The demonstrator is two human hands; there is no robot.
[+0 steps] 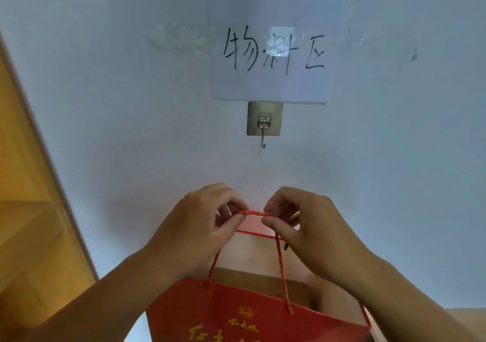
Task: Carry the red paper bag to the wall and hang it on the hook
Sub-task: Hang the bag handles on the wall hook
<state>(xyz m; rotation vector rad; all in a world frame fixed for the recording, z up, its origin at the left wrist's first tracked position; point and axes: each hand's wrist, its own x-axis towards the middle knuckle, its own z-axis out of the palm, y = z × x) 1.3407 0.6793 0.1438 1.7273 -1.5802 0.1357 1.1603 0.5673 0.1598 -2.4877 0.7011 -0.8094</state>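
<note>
Head view. I stand facing the wall (105,104), the red paper bag (236,315) held up below the hook (263,141). My left hand (194,231) and my right hand (310,228) each pinch the red cord handle (252,212) between thumb and fingertips, the two hands near each other, so that a short span of cord is stretched taut between them. The bag hangs from this cord at the bottom of the frame, its open mouth toward me (gold print shows on the near face). The hook, a thin metal wire on a square adhesive plate (265,118), sits directly above the cord and well apart from it. A paper sign (271,62) with handwritten characters is fixed just above the plate; a wooden door frame (31,183) runs along the left edge.

Step in hand, as I judge it: carrying is done and hanging has begun. The next move calls for raising the taut span above the hook's tip, bringing it against the wall, then lowering it into the bend before either hand lets go.
</note>
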